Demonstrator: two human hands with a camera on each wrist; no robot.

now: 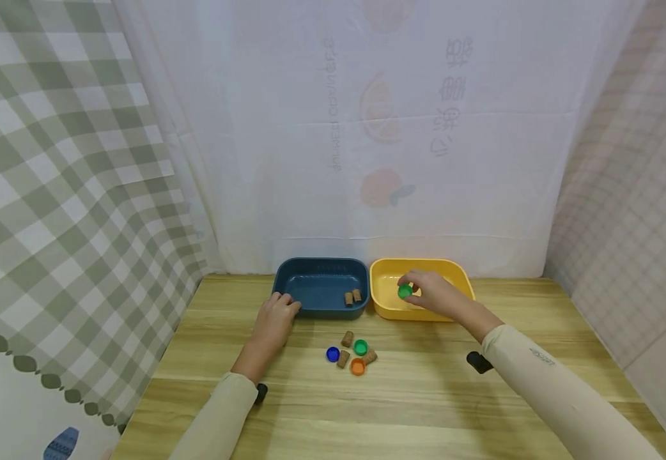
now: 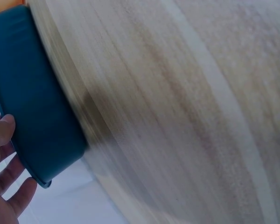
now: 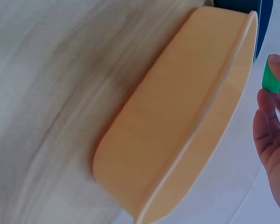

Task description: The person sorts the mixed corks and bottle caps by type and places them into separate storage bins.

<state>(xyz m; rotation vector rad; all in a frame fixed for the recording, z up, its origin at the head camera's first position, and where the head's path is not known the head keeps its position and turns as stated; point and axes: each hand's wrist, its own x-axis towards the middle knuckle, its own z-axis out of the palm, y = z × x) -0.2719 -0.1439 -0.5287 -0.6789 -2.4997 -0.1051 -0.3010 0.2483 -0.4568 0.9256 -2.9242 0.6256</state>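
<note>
My right hand (image 1: 433,292) pinches a green bottle cap (image 1: 404,291) between thumb and fingers above the yellow bin (image 1: 387,313). In the right wrist view, the green cap (image 3: 270,78) is held beyond the bin's rim. My left hand (image 1: 275,322) grips the near left corner of the dark blue bin (image 1: 310,314), with the thumb (image 2: 5,128) on the outer wall and the other fingers about the rim. Inside that bin lie two corks (image 1: 353,298). On the table between my arms are a blue cap (image 1: 333,354), another green cap (image 1: 360,347), an orange cap (image 1: 358,366) and several corks (image 1: 343,359).
The two bins stand side by side at the back of the wooden table (image 1: 402,409). A white printed cloth (image 1: 298,160) hangs right behind them. Checked cloth (image 1: 80,211) hangs on the left. Black wrist-worn pieces (image 1: 479,362) show below both forearms.
</note>
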